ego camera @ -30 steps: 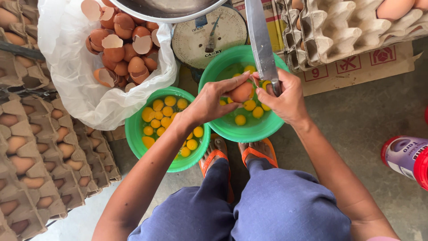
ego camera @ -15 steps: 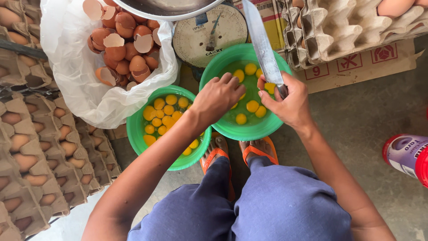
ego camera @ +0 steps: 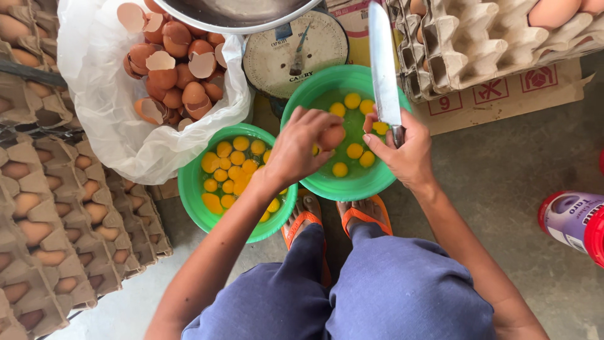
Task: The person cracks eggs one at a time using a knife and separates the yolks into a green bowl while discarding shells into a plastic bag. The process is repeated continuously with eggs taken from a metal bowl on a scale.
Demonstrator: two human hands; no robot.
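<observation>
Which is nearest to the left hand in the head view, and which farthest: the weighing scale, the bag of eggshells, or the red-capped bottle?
From the left hand:
1. Weighing scale, just above it.
2. Bag of eggshells, upper left.
3. Red-capped bottle, far right edge.

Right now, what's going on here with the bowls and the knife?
A person squats over two green plastic bowls on the floor. The left hand holds a brown egg above the right-hand green bowl, which holds several yolks. The right hand grips a long steel knife, blade pointing up and away. The nearer green bowl is packed with yolks. A white plastic bag of broken brown eggshells sits to the left, beside stacked cardboard egg trays.
</observation>
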